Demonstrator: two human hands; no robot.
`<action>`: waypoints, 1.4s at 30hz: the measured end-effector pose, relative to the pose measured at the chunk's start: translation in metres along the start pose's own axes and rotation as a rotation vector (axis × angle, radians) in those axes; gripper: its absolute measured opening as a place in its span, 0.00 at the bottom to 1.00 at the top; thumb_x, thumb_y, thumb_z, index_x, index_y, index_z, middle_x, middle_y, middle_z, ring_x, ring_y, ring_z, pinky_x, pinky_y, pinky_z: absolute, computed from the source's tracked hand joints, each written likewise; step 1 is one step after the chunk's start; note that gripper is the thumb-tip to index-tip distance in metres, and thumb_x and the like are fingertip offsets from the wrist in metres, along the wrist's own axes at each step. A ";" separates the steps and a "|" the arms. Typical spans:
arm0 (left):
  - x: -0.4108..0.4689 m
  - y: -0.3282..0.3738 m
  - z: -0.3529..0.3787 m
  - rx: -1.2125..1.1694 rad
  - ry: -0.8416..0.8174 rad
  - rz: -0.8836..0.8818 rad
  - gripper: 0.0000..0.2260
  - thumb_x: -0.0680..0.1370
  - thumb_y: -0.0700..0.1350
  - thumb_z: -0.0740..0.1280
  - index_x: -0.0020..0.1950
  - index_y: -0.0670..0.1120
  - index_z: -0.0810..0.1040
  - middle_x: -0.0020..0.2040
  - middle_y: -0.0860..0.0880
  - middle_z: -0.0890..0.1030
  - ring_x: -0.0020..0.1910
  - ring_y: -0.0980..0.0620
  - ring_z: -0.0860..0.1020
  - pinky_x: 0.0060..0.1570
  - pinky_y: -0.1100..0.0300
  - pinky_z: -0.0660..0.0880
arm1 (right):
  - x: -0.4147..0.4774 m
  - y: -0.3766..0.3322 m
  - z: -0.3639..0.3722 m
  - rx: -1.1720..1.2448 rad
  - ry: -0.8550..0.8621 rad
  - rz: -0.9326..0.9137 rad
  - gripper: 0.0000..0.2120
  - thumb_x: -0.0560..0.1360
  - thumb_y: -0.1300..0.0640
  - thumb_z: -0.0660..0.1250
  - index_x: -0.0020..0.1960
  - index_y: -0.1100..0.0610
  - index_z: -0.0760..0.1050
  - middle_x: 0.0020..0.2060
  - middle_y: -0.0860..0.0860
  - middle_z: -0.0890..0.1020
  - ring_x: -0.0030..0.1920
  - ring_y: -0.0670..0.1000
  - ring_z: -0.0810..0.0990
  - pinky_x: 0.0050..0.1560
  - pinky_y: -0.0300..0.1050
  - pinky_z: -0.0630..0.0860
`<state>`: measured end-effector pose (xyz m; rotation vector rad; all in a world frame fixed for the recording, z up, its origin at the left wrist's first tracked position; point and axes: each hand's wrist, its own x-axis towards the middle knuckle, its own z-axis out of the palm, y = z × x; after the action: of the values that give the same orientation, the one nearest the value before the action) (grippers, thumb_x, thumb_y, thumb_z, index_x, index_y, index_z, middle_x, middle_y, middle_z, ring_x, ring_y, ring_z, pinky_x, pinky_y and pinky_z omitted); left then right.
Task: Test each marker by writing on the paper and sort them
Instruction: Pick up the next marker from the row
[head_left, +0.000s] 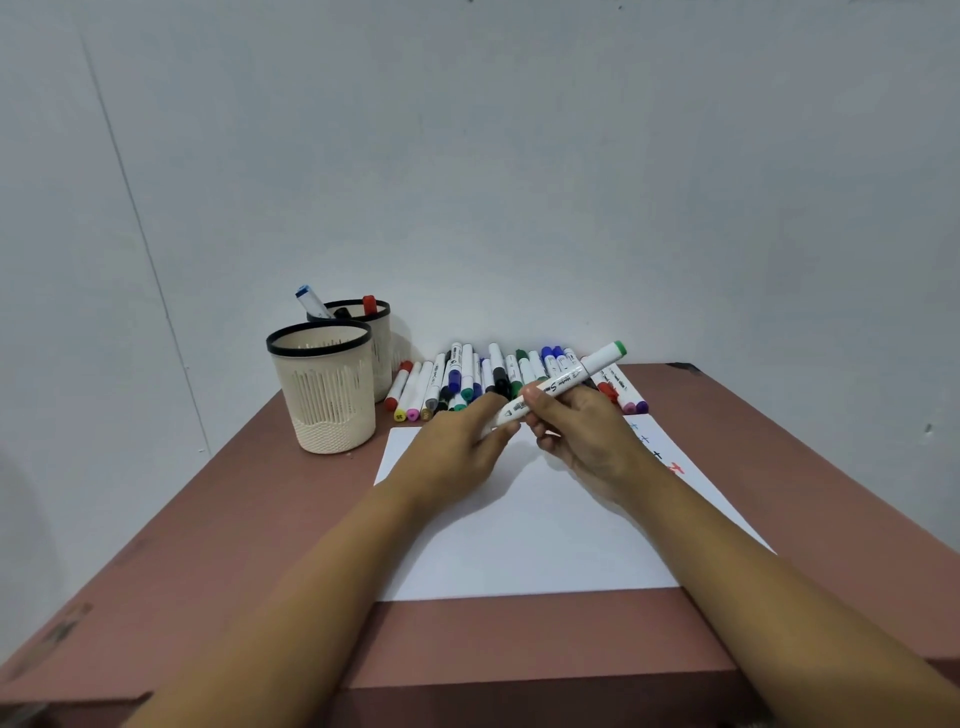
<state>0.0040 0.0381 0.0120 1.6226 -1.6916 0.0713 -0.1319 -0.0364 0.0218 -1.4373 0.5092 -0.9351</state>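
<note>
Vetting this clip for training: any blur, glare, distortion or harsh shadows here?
Head view: wide-angle lens splays the table edges and tilts the wall seam; light is soft and even, with faint shadows on the paper under the left hand and right hand; no glare; marker print is slightly soft.
</note>
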 end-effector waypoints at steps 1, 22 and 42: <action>0.000 0.001 -0.001 0.003 0.018 -0.015 0.10 0.79 0.50 0.62 0.54 0.45 0.75 0.29 0.53 0.69 0.30 0.54 0.68 0.31 0.66 0.64 | 0.000 -0.001 0.000 -0.009 -0.004 -0.009 0.08 0.79 0.57 0.64 0.42 0.59 0.77 0.29 0.47 0.76 0.31 0.42 0.73 0.33 0.34 0.70; 0.001 -0.030 0.003 0.193 -0.251 -0.232 0.12 0.80 0.43 0.58 0.61 0.47 0.75 0.65 0.48 0.71 0.63 0.49 0.71 0.64 0.54 0.66 | -0.016 -0.027 -0.055 0.038 0.340 0.071 0.07 0.76 0.69 0.62 0.40 0.61 0.72 0.33 0.56 0.78 0.32 0.49 0.78 0.32 0.37 0.79; 0.003 -0.033 0.004 0.204 -0.291 -0.268 0.13 0.80 0.45 0.57 0.63 0.48 0.73 0.65 0.48 0.71 0.61 0.47 0.72 0.63 0.54 0.67 | -0.048 -0.004 -0.094 -0.399 0.524 -0.023 0.11 0.72 0.67 0.64 0.34 0.59 0.67 0.27 0.54 0.69 0.28 0.51 0.68 0.31 0.44 0.66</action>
<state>0.0312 0.0277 -0.0041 2.0824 -1.7046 -0.1352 -0.2343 -0.0545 0.0038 -1.5455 1.1184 -1.2864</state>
